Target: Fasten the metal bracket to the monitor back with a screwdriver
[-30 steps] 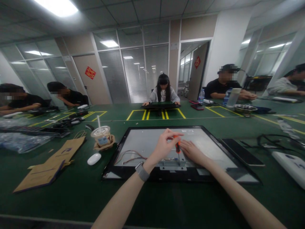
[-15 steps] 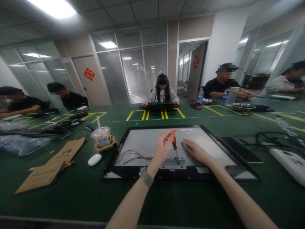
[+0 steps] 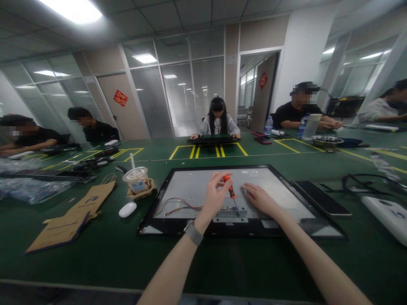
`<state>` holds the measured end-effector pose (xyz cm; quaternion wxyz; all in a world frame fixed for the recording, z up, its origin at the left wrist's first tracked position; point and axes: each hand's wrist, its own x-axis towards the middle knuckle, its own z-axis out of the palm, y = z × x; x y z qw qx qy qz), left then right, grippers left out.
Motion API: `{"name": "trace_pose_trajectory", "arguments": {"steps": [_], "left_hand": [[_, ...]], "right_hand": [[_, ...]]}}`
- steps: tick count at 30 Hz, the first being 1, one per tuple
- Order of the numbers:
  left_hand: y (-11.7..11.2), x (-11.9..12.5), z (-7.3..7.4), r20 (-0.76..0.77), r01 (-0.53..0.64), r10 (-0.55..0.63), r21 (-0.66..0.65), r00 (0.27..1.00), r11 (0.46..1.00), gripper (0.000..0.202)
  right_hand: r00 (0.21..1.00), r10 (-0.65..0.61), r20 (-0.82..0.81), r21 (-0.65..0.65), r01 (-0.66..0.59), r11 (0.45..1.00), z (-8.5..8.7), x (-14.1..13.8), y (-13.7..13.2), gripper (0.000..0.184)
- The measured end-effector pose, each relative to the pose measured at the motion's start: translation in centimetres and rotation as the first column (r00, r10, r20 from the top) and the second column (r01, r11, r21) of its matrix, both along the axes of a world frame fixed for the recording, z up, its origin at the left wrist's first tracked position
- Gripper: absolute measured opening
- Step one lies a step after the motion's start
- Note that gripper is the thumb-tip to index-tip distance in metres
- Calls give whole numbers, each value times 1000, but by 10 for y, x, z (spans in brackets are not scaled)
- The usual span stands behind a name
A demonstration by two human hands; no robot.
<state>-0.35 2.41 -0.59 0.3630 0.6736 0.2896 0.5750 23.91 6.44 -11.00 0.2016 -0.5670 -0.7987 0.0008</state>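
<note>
An orange-and-black screwdriver point(image 3: 229, 187) is gripped near the top of its handle by my left hand point(image 3: 216, 190). It leans, with its tip down at a metal bracket point(image 3: 231, 214) on the back of a flat display panel point(image 3: 187, 186); whether the tip sits in a screw is too small to tell. My right hand point(image 3: 258, 198) lies flat on the panel's grey back, fingers stretched out, to the right of the screwdriver. Thin coloured wires point(image 3: 178, 204) run across the panel left of the bracket.
Left of the panel are a white mouse point(image 3: 127, 209), a lidded drink cup point(image 3: 137, 181) with a straw and a flattened paper bag point(image 3: 70, 220). To the right lie a dark phone point(image 3: 321, 198), a white device point(image 3: 386, 216) and black cables point(image 3: 359, 182). Several people sit around the table.
The screwdriver handle has tilted further left with my left hand, while the tip stays at the bracket. My right hand stays flat on the panel. The view has shifted slightly.
</note>
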Motion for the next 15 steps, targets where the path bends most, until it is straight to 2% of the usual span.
{"name": "trace_pose_trajectory", "arguments": {"steps": [3, 7, 15], "left_hand": [[-4, -2, 3, -11, 41, -41, 53, 999, 998, 30], [-11, -1, 5, -15, 81, -81, 58, 997, 995, 29], [-15, 7, -6, 1, -36, 36, 150, 999, 988, 19]], "right_hand": [[999, -31, 38, -48, 33, 998, 7, -3, -1, 49], [995, -44, 88, -104, 53, 993, 13, -7, 0, 54], [983, -37, 180, -183, 70, 981, 23, -11, -3, 62]]}}
